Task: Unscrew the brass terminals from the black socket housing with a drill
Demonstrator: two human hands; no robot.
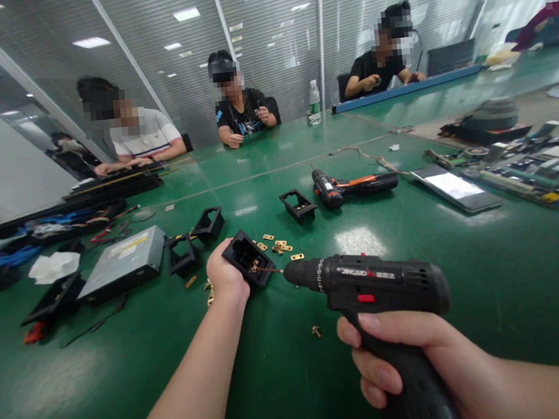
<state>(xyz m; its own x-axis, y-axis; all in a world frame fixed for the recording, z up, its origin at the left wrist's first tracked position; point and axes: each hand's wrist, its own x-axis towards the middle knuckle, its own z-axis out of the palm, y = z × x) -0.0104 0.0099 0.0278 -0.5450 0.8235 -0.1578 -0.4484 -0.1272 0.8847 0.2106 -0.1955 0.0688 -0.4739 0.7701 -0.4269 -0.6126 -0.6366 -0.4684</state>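
My left hand [224, 275] grips a small black plastic housing [247, 257], tilted on the green table [300, 379] with its open side toward me. My right hand [413, 361] is wrapped around the grip of a black cordless screwdriver [370, 283]. The screwdriver's thin bit reaches left into the housing, touching a brass part inside it. Several small brass plates [278, 246] lie on the table just behind the housing, and one brass piece [315, 330] lies below the screwdriver.
More black housings [299, 205] [208, 224] [181, 255] stand farther back. A grey optical drive [125, 260] lies at left, a second black and orange screwdriver [351, 187] and a phone [455, 187] at right, circuit boards [537, 171] far right. Three people sit across the table.
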